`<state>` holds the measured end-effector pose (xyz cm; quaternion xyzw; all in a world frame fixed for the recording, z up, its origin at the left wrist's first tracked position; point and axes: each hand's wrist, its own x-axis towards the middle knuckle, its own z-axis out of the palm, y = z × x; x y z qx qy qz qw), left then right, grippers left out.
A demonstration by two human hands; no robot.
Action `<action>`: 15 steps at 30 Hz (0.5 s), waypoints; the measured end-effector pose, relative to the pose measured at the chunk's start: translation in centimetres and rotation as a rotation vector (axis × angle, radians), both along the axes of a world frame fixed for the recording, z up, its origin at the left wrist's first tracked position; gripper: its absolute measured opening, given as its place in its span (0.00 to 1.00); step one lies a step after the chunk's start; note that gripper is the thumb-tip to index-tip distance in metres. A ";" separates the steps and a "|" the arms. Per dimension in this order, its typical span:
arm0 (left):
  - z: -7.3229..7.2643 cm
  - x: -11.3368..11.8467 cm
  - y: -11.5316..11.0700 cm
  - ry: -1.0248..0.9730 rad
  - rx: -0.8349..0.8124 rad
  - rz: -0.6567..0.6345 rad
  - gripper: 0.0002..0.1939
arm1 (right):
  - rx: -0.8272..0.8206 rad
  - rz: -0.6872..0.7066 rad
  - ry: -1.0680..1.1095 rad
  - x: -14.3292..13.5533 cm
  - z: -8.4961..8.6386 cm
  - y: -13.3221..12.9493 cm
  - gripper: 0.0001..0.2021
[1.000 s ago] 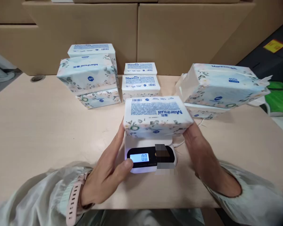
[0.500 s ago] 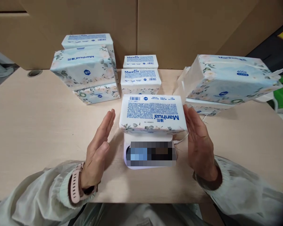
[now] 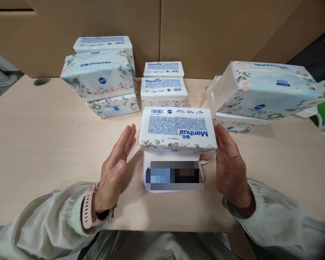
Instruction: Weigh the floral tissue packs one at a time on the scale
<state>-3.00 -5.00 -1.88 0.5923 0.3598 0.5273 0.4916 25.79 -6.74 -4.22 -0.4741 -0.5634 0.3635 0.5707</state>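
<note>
In the middle of the head view a white and blue tissue pack (image 3: 178,126) with floral edges rests on a small white scale-like device (image 3: 172,156). The device's front display is blurred out, and a white cable (image 3: 206,162) plugs in at its right. My left hand (image 3: 116,166) stands on edge to the left of the pack, fingers straight, with a gap between them. My right hand (image 3: 230,162) is held flat along the pack's right side, fingertips very near it; whether they touch I cannot tell. Both hands are open, palms facing inward.
Stacked tissue packs (image 3: 97,76) stand at the back left, more packs (image 3: 164,90) at the back middle, and a large pack (image 3: 265,90) lies on others at the right. Brown cardboard (image 3: 206,32) walls the back of the wooden table (image 3: 43,144). A cable hole (image 3: 41,82) sits back left.
The view has shifted slightly, so everything appears a little to the right and higher. Hands and pack keep nearly the same positions relative to each other.
</note>
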 end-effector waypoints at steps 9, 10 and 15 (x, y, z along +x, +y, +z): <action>-0.1 -0.1 0.1 0.002 0.026 -0.017 0.28 | -0.026 -0.006 0.026 0.0 -0.1 -0.2 0.29; -0.1 -0.1 0.2 0.009 0.025 -0.016 0.28 | -0.037 -0.009 0.028 0.0 -0.1 -0.2 0.29; -0.2 -0.2 0.2 0.011 0.025 -0.017 0.28 | -0.082 -0.015 0.056 0.0 0.0 -0.2 0.30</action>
